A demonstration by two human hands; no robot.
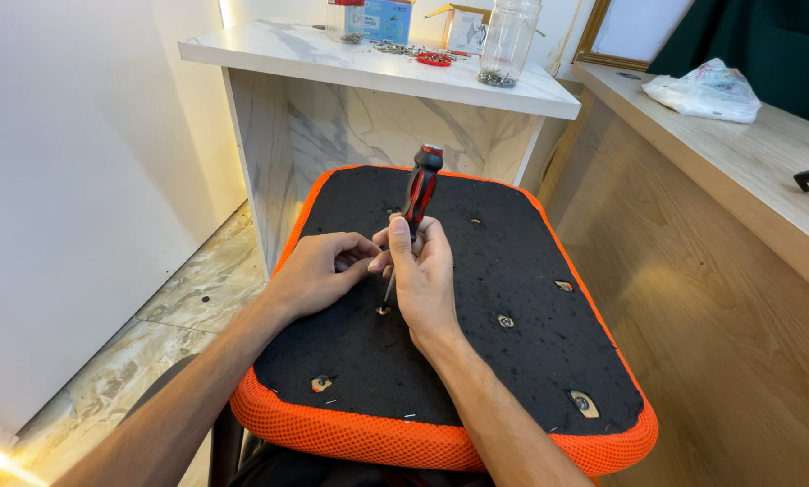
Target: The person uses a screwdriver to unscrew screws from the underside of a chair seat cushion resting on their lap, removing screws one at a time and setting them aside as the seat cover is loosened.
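One screwdriver (420,194), one seat cushion (512,271), two jars (509,41).

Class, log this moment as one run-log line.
right hand: grips screwdriver | tip: at seat-pad hole | left hand: beside shaft

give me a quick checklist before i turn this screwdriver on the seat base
1. Screwdriver gripped by right hand: ok.
2. Tip seated in the hole: cannot tell, too small.
3. Shaft upright: not ok, it leans.
4. Left hand steadying beside the shaft: ok.
5. Seat base lying flat, black underside up: ok.
6. Spare screws in the jar on the counter: ok, but far from the hands.
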